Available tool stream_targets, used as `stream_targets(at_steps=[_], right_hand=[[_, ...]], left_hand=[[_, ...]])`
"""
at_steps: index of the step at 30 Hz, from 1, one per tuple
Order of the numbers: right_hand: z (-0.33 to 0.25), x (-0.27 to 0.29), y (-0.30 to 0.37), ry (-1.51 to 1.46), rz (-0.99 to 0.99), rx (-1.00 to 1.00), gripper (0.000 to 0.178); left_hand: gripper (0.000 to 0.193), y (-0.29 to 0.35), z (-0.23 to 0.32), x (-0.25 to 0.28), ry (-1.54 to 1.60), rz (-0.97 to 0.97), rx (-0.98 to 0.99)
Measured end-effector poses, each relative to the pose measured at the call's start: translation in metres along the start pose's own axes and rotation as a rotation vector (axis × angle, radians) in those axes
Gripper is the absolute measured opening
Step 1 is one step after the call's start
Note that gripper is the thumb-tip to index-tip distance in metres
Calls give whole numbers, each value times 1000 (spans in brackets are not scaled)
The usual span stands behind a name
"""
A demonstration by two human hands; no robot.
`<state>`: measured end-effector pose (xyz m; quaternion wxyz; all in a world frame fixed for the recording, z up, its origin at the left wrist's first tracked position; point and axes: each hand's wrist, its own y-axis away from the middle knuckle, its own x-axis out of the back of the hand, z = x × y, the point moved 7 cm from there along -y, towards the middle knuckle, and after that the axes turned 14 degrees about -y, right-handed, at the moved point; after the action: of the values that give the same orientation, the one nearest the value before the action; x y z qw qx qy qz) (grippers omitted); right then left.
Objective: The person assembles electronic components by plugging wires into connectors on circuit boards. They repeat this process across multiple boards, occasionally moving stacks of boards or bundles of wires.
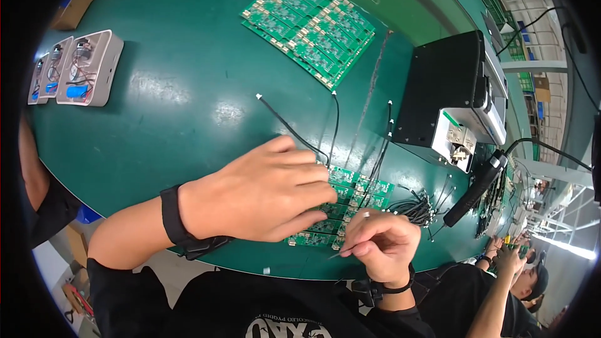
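A green circuit board panel (342, 177) lies on the bench in front of me. My left hand (263, 191) rests over its left part with the fingers curled; whatever they grip is hidden beneath them. At the panel's near right edge my right hand (385, 244) pinches a thin dark strand (341, 253) between thumb and forefinger; its kind is too small to tell. Black cables (380, 156) with white end connectors run across the panel toward my right hand. Another black cable (285, 124) stretches away from beside my left knuckles.
Stacked green circuit boards (310, 28) lie at the far side. A black box-shaped device (441, 87) stands right, with a black-handled tool (479, 188) and a cable bundle (416, 206) nearby. White housings (94, 69) with wired parts sit far left. Other people work at both sides.
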<state>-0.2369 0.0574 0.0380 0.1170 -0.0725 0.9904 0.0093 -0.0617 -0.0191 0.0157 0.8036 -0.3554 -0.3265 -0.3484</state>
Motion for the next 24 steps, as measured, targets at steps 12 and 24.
stream_targets(at_steps=[12,24], right_hand=[[26,-17,-2,-212,-161,-398,20],[31,-1,-6,-690,84,-331,34]], left_hand=[[5,4,5,0,237,46,-129],[8,-2,0,18,352,193,-67]])
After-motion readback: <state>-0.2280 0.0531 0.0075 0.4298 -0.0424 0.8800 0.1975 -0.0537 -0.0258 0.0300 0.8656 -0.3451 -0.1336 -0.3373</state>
